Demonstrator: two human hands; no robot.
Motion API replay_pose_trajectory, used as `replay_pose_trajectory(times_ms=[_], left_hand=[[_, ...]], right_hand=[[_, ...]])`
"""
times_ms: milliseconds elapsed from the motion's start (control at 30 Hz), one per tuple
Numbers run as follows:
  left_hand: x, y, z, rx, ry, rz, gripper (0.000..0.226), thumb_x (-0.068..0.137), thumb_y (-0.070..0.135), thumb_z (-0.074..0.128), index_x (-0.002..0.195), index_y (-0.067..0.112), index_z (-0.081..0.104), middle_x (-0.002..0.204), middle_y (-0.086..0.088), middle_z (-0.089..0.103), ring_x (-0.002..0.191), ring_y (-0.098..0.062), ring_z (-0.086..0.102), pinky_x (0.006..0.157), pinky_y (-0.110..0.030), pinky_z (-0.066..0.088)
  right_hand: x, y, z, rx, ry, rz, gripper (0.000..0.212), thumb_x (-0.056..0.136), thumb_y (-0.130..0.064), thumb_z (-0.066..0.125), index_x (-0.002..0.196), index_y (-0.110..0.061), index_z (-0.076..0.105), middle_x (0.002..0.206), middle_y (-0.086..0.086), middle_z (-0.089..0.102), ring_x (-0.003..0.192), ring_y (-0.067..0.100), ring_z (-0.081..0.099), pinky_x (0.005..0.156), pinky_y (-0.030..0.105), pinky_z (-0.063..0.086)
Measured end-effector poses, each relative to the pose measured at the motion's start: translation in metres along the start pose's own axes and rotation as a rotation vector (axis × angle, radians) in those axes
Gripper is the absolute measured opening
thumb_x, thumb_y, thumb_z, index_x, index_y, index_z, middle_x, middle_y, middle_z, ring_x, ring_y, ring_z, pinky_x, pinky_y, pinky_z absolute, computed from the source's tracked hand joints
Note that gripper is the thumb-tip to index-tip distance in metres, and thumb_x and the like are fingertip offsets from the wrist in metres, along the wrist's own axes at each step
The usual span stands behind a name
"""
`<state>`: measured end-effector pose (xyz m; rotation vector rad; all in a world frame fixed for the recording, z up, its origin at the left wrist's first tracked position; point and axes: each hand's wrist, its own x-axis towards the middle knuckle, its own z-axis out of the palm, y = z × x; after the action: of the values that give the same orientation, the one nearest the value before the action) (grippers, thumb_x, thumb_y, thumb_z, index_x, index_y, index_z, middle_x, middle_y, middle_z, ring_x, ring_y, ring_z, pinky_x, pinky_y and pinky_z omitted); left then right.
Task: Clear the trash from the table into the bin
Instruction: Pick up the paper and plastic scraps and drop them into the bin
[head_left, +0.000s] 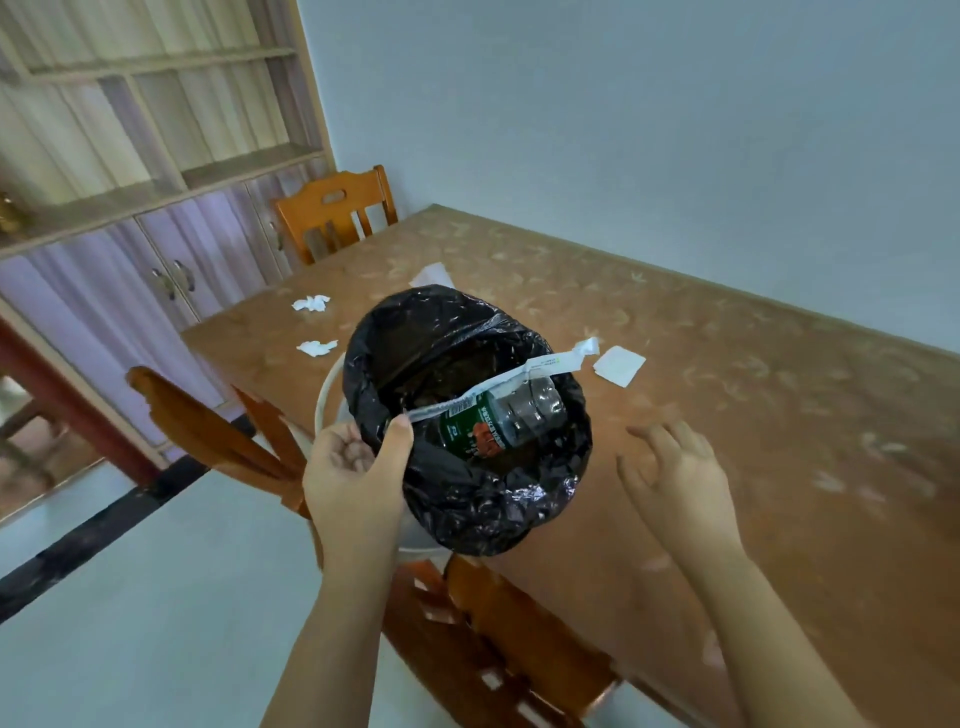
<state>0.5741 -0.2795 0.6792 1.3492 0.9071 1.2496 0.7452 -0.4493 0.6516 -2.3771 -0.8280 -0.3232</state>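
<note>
left hand (353, 478): grips bin (467, 415) rim | right hand (675, 478): spread open, empty

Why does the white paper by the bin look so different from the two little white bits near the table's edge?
The square paper lies flat and smooth, right of the bin; the two crumpled tissues are scrunched into lumps, left of it. The square looks bigger than either tissue. All three are white and lie on the table, not in the bin.
</note>
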Motion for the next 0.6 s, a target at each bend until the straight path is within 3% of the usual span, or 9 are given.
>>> replay_pose_trajectory(times_ms=[133, 267, 367, 467, 600], left_hand=[[0.044, -0.003, -0.036, 0.001, -0.12, 0.003, 0.033, 0.078, 0.023, 0.066, 0.061, 0.028, 0.038, 0.044, 0.022, 0.04, 0.045, 0.003, 0.038, 0.045, -0.008, 0.031], [0.081, -0.007, -0.056, -0.101, -0.145, -0.06, 0.037, 0.078, 0.019, 0.067, 0.058, 0.03, 0.038, 0.043, 0.023, 0.041, 0.043, 0.003, 0.04, 0.045, -0.008, 0.034], [0.099, -0.009, -0.058, -0.165, -0.162, -0.112, 0.036, 0.075, 0.021, 0.069, 0.054, 0.032, 0.043, 0.053, 0.016, 0.045, 0.051, -0.003, 0.044, 0.053, -0.016, 0.039], [0.114, -0.007, -0.049, -0.175, -0.176, -0.122, 0.033, 0.067, 0.031, 0.069, 0.055, 0.03, 0.039, 0.068, -0.003, 0.042, 0.065, -0.017, 0.043, 0.063, -0.028, 0.039], [0.127, -0.003, -0.025, -0.177, -0.237, -0.092, 0.029, 0.068, 0.029, 0.069, 0.052, 0.031, 0.044, 0.061, 0.005, 0.041, 0.062, -0.014, 0.042, 0.063, -0.027, 0.038]], right_hand=[[-0.017, -0.054, 0.026, -0.029, 0.005, 0.099, 0.027, 0.079, -0.017, 0.064, 0.104, -0.008, 0.062, 0.102, 0.013, 0.062, 0.096, 0.034, 0.054, 0.077, 0.038, 0.045], [-0.028, -0.089, 0.04, -0.056, 0.011, 0.149, 0.028, 0.078, -0.018, 0.064, 0.105, -0.009, 0.062, 0.099, 0.012, 0.062, 0.096, 0.032, 0.054, 0.077, 0.037, 0.045], [-0.028, -0.098, 0.046, -0.073, -0.003, 0.194, 0.028, 0.079, -0.019, 0.064, 0.105, -0.01, 0.062, 0.102, 0.013, 0.062, 0.101, 0.034, 0.052, 0.079, 0.038, 0.045], [-0.018, -0.097, 0.051, -0.073, 0.002, 0.223, 0.028, 0.08, -0.02, 0.063, 0.106, -0.01, 0.061, 0.102, 0.012, 0.061, 0.102, 0.033, 0.051, 0.08, 0.037, 0.043], [0.002, -0.086, 0.059, -0.042, 0.023, 0.258, 0.028, 0.081, -0.022, 0.062, 0.107, -0.011, 0.061, 0.102, 0.011, 0.06, 0.104, 0.033, 0.05, 0.081, 0.038, 0.042]])
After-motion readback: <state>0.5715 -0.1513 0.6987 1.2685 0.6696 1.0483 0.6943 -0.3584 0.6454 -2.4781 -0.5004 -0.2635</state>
